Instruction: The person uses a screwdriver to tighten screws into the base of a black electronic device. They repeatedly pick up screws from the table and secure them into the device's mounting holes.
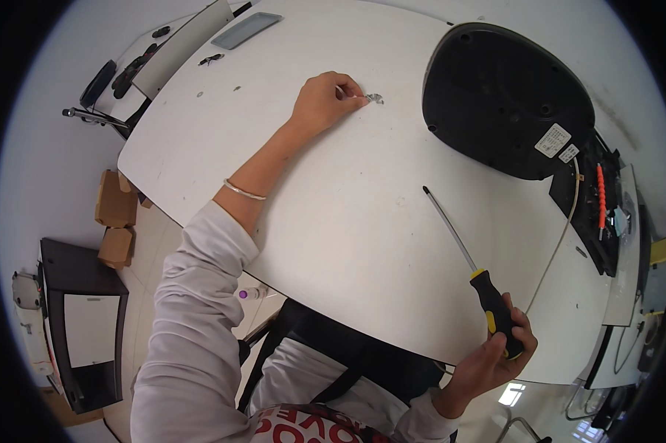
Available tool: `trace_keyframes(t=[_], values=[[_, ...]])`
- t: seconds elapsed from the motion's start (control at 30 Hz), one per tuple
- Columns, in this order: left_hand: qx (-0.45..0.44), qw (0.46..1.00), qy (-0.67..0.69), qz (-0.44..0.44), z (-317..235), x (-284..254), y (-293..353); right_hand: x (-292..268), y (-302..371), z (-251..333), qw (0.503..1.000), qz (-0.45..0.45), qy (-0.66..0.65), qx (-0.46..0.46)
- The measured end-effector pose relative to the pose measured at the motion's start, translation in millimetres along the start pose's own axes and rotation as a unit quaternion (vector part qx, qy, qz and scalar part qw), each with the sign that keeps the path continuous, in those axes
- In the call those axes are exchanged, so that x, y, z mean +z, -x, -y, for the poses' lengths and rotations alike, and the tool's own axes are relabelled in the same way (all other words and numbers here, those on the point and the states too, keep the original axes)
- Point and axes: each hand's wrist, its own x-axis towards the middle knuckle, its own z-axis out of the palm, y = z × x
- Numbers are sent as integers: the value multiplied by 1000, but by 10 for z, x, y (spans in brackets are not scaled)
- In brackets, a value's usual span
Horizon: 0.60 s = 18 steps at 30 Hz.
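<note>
My right hand [491, 360], near the table's front edge, is wrapped round the handle of a screwdriver [504, 317]. Its handle is black and yellow, and the long metal shaft points up and left over the white table [333, 221]. Farther off, my left hand [327, 102] has its thumb and fingers pinched together at a small heap of silvery bits that look like screws [375, 98]. Whatever sits between those fingertips is too small to make out. To the right lies a large rounded black housing [506, 100] with screw holes, pale labels and a thin cable [565, 229].
A grey tray [246, 30] and a small dark item [211, 59] lie at the table's far left. Beyond the housing, a black case [587, 214] holds an orange-red rod [601, 196]. Cardboard boxes [116, 198] and a dark cabinet [85, 317] stand left of the table.
</note>
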Motion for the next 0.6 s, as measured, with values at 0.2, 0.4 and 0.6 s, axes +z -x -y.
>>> trace_keyframes(t=[0.2,0.4,0.6], values=[[-22,1000,11,17,24,-1,-19,3,6,1,1000,-3,-11,-2],[25,998,19,-58,59,50,26,4,25,-28,997,-58,-35,-47],[85,985,130,-76,-346,161,176,48,-16,-34,984,-140,-55,-92]])
